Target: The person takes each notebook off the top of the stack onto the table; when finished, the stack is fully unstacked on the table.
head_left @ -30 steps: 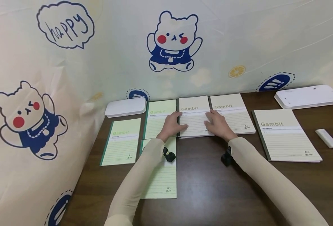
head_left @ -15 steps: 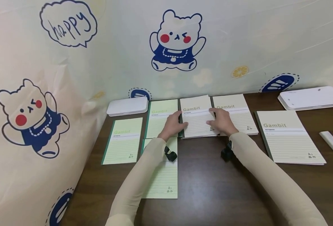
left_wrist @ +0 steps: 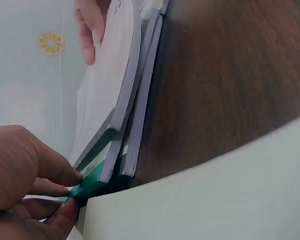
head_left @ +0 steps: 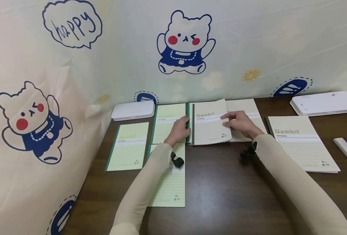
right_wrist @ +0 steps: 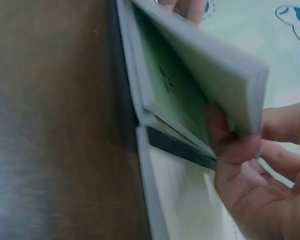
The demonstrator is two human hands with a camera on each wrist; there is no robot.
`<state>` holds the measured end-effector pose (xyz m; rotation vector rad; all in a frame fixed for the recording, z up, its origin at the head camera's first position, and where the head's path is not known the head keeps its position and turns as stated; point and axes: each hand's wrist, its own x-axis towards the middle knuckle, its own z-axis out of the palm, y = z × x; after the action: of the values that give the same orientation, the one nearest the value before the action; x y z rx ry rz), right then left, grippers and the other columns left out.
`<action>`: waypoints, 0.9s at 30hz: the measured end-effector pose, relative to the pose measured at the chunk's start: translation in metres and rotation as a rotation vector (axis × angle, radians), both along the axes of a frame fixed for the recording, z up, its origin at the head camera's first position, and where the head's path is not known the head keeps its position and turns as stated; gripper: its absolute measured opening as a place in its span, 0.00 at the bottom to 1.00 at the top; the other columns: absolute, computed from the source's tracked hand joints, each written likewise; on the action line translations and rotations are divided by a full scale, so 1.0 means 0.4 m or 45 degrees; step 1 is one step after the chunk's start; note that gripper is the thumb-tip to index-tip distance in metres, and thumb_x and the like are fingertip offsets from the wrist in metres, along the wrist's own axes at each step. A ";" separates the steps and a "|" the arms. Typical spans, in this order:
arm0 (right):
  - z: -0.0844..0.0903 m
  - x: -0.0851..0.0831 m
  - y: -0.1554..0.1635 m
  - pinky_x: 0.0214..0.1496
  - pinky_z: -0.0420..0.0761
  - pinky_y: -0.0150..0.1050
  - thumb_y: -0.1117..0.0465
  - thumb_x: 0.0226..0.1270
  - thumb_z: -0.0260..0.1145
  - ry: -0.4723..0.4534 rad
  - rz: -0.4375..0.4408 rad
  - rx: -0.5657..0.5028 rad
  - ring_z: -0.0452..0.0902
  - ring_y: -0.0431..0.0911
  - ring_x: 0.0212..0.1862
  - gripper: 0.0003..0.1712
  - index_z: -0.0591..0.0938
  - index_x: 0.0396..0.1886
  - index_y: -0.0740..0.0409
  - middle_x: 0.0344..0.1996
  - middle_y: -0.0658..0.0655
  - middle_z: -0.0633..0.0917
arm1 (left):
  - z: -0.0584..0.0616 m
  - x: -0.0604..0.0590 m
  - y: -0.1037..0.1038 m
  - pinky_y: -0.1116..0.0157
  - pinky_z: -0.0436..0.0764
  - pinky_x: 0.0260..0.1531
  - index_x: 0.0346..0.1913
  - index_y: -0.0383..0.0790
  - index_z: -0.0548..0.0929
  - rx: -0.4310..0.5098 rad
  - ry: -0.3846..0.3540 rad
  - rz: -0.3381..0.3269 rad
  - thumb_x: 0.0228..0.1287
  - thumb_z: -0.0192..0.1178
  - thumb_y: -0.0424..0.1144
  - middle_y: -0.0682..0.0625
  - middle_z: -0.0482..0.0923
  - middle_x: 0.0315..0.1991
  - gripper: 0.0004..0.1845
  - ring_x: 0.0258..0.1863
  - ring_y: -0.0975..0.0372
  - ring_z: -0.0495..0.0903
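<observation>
A cream notebook [head_left: 209, 125] with a dark spine is raised at its right edge, where my right hand [head_left: 241, 124] pinches it between thumb and fingers. Beneath it lies a green notebook [right_wrist: 167, 82], its green cover showing in the right wrist view. My left hand [head_left: 178, 131] pinches the green spine of that lower notebook; in the left wrist view the fingertips [left_wrist: 72, 175] touch the spine. At least one more notebook lies under the green one. Behind my right hand, another cream notebook [head_left: 241, 105] lies flat.
Green notebooks [head_left: 127, 148] lie to the left, one [head_left: 167, 192] under my left forearm. A cream notebook [head_left: 300, 140] and a white eraser-like block [head_left: 345, 148] lie at right. White cases [head_left: 133, 111] stand at both back corners of the brown table [head_left: 214, 195], against the printed cloth.
My right hand has shifted right and lifted the top cream notebook, which slid right and uncovered the green spine below. My left hand has stayed nearly in place.
</observation>
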<state>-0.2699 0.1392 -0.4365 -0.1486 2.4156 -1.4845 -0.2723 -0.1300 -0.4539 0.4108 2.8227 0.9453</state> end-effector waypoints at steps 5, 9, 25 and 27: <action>0.006 0.040 0.006 0.36 0.82 0.33 0.64 0.67 0.62 0.093 -0.037 -0.017 0.74 0.45 0.40 0.20 0.78 0.58 0.62 0.59 0.64 0.74 | -0.006 -0.004 0.000 0.56 0.79 0.57 0.70 0.29 0.64 -0.014 -0.026 0.008 0.66 0.52 0.29 0.36 0.59 0.73 0.28 0.62 0.48 0.75; 0.014 0.078 0.016 0.31 0.81 0.33 0.64 0.67 0.63 0.172 -0.098 0.020 0.71 0.47 0.40 0.20 0.79 0.58 0.60 0.61 0.64 0.72 | -0.010 -0.007 0.000 0.56 0.79 0.57 0.69 0.30 0.65 0.005 -0.048 0.015 0.66 0.53 0.29 0.38 0.59 0.73 0.28 0.62 0.48 0.75; 0.039 0.394 0.072 0.11 0.64 0.36 0.63 0.64 0.67 0.088 -0.101 -0.204 0.58 0.34 0.10 0.23 0.77 0.59 0.61 0.24 0.41 0.77 | 0.000 -0.005 -0.014 0.58 0.79 0.56 0.70 0.31 0.64 0.026 -0.068 0.018 0.68 0.53 0.31 0.39 0.58 0.74 0.28 0.63 0.49 0.75; 0.034 0.429 0.063 0.09 0.62 0.35 0.62 0.64 0.68 0.066 -0.083 -0.213 0.57 0.34 0.09 0.23 0.77 0.58 0.60 0.13 0.40 0.69 | 0.004 -0.003 -0.013 0.58 0.79 0.57 0.70 0.31 0.64 0.022 -0.065 0.013 0.68 0.53 0.31 0.38 0.57 0.74 0.28 0.63 0.48 0.74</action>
<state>-0.0981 0.1644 -0.4231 -0.1474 2.3549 -1.7323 -0.2734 -0.1350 -0.4525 0.3693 2.7751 0.9691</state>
